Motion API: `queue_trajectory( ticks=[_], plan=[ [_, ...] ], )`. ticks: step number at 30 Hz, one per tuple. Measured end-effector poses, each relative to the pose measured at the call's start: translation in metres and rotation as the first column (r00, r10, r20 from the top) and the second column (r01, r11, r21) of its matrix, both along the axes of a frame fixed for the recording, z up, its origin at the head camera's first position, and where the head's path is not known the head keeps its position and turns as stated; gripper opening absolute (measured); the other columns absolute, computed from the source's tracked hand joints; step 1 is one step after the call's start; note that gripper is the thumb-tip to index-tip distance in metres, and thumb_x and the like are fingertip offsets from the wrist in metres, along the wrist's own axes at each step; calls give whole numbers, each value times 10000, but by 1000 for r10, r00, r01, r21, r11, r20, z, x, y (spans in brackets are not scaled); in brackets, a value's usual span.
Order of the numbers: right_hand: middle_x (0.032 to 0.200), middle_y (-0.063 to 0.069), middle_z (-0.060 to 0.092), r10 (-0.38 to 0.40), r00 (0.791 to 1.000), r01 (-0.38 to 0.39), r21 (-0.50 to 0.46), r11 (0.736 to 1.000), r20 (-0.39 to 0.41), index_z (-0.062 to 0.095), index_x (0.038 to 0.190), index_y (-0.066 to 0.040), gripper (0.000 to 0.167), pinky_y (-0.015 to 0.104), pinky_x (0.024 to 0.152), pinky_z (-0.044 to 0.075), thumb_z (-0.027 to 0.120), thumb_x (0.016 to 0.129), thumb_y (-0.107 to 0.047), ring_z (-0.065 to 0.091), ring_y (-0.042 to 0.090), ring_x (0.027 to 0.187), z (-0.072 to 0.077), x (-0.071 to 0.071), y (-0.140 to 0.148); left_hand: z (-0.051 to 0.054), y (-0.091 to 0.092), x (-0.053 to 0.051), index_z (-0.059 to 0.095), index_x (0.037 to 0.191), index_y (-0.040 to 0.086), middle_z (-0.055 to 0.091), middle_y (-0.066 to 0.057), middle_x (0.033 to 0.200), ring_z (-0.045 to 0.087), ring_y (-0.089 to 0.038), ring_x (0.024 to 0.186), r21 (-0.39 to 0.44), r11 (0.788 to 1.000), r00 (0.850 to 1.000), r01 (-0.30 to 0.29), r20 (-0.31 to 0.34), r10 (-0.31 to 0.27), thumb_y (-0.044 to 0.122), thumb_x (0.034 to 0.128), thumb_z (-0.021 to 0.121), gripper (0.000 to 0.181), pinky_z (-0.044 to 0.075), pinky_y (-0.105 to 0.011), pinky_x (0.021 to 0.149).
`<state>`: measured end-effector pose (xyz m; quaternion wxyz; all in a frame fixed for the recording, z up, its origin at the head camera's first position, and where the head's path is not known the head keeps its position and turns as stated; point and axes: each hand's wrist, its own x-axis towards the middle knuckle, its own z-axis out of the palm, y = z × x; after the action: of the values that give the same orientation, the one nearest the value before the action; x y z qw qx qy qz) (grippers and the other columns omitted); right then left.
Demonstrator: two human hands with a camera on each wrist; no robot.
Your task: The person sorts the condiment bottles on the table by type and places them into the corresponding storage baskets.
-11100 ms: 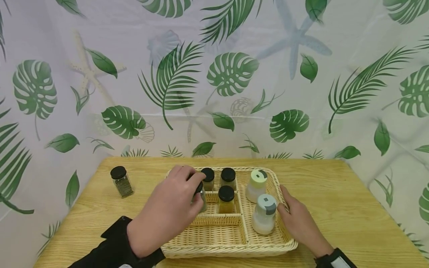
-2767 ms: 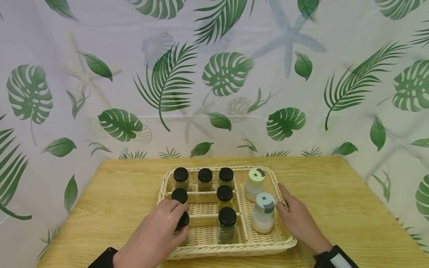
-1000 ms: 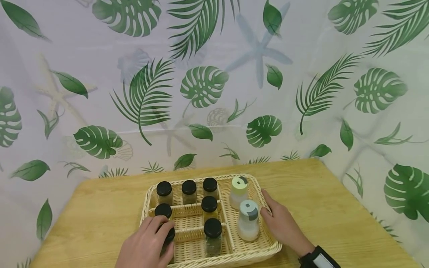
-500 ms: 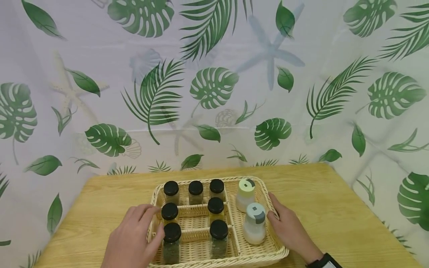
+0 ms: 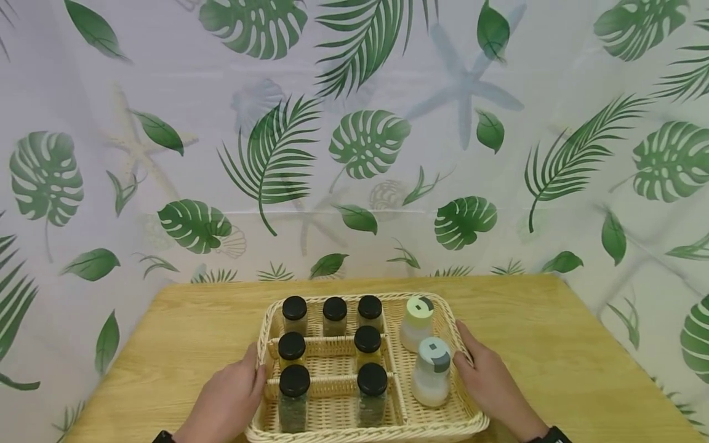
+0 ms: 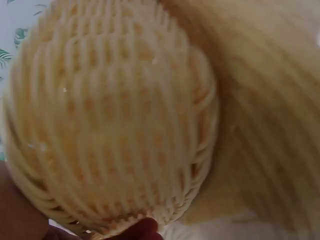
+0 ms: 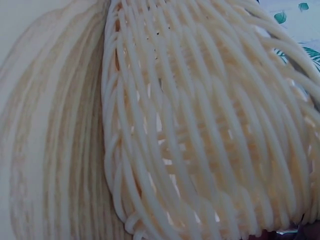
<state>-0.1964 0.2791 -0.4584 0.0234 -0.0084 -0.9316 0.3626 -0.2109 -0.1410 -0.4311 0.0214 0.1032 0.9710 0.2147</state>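
Observation:
A pale wicker basket with dividers stands on the table in the head view. My left hand grips its left rim, the thumb over the edge. On the opposite side my right hand holds the right rim, thumb on top. Several glass spice jars with black lids stand upright in the left and middle compartments. The long right compartment holds a shaker with a yellow lid and one with a light blue lid. Both wrist views are filled by the woven basket wall.
The wooden table extends on both sides of the basket and behind it. A white cloth with green leaves hangs along the table's back and sides.
The jar that stood on the table's left is gone from there, and the basket holds more jars. My left hand has let go of the front-left jar and moved to the left rim.

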Motion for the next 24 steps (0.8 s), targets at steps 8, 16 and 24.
queue_trajectory(
  ticks=[8, 16, 24],
  plan=[
    [662, 10, 432, 12, 1000, -12, 17, 1000, -27, 220, 1596, -31, 598, 264, 458, 370, 434, 1070, -218, 318, 62, 438, 0, 3, -2, -9, 3, 8, 388, 1460, -142, 478, 23, 605, 554, -134, 582, 18, 999, 993, 33, -110, -31, 177, 1075, 435, 502, 503, -395, 609],
    [586, -8, 417, 20, 1000, -19, 46, 999, -10, 230, 1589, -16, 594, 252, 437, 351, 432, 1058, -188, 331, 73, 446, 3, -7, 0, -13, 7, 0, 335, 1464, -183, 457, 34, 608, 592, -152, 639, 34, 998, 991, 54, -124, -49, 178, 1088, 390, 524, 551, -432, 686],
    [568, -29, 393, 30, 1000, -31, 97, 995, 6, 211, 1592, -11, 609, 256, 467, 348, 420, 1054, -208, 343, 89, 465, 0, -28, 3, -17, 10, -18, 387, 1408, -198, 445, 22, 595, 468, -117, 519, 13, 998, 982, 65, -181, -61, 140, 1078, 406, 473, 422, -323, 531]
  ],
)
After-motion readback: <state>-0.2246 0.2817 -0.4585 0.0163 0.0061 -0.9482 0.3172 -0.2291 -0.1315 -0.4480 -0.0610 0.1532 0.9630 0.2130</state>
